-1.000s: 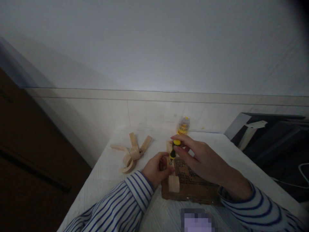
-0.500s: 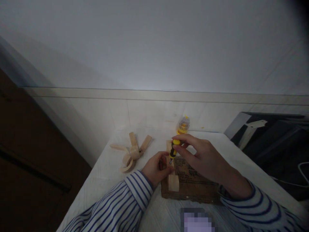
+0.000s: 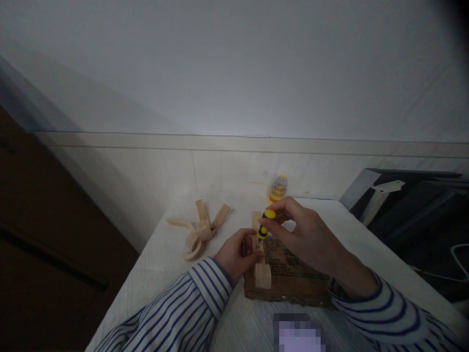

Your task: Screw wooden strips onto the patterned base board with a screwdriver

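Observation:
My right hand (image 3: 302,234) pinches a short yellow-and-black screwdriver (image 3: 263,230) by its handle, tilted with its tip down on a pale wooden strip (image 3: 257,217). The strip lies along the left side of a brown board (image 3: 293,288) with dark line patterns. My left hand (image 3: 240,254) is closed around the strip, thumb and fingers on either side of the screwdriver tip. At the strip's near end is a squarish wooden block (image 3: 263,276). What the tip meets is too small to make out.
Left of my hands lies a group of joined pale wooden pieces (image 3: 203,231), some curved. A clear container with a yellow base (image 3: 278,189) stands at the back by the wall. Dark flat items (image 3: 421,210) lean at the right edge of the white-covered table (image 3: 154,283).
The screwdriver's top has leaned slightly to the right, and my right hand has shifted its fingers on the handle. My left hand keeps its place on the strip.

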`<state>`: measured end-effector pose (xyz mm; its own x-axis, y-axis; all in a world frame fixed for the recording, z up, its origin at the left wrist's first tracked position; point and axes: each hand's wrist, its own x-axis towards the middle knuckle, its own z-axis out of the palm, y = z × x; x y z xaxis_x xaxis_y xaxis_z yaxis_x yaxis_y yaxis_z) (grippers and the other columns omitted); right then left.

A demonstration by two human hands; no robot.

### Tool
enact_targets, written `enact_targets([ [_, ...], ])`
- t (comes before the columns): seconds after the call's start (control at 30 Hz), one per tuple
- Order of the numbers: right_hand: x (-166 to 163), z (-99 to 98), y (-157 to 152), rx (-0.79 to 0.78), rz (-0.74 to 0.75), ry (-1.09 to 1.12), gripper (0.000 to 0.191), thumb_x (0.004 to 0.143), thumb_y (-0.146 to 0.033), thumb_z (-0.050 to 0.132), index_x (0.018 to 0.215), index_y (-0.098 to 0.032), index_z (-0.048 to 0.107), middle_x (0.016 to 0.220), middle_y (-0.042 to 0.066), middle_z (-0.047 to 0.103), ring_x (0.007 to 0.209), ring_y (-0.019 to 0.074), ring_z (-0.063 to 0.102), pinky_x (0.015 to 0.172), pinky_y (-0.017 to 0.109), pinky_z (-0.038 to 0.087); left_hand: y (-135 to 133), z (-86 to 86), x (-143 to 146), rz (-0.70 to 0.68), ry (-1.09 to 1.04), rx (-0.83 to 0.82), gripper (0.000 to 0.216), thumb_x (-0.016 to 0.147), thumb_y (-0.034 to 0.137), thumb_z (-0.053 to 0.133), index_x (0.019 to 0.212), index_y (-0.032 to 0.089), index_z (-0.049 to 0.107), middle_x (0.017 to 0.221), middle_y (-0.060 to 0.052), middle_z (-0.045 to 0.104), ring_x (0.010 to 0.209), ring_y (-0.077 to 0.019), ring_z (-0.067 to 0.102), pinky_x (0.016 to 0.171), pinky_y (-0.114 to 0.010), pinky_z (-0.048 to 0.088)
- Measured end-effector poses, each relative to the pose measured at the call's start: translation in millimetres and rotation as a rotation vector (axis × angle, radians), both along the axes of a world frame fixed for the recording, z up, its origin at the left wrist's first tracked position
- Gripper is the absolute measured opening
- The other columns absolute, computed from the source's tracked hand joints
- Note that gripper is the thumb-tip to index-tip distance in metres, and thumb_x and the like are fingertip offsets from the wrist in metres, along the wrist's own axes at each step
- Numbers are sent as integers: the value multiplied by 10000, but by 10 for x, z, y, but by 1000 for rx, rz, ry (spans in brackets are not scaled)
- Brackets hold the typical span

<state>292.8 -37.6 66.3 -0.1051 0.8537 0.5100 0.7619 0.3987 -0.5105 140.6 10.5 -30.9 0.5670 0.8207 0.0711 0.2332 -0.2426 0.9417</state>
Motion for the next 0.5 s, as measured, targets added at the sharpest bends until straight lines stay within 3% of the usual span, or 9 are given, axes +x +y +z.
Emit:
enact_targets([
  [0.17,-23,-17,12,39,43,-18,228,838,-276,528,1054,-204,509,901,41,635,747,155,611,576,263,518,1,5,-1,-4,-11,-5,450,670,224,645,1078,138,477,660,61,416,537,-79,377,494,-202,307],
  [0.5,25,13,-6,31,133,-86,273,889,-242,424,1131,-179,533,1105,69,622,948,172,593,837,349,485,10,-28,6,-3,-27,6,433,670,211,641,1065,150,474,678,58,427,543,-75,384,497,-197,312],
])
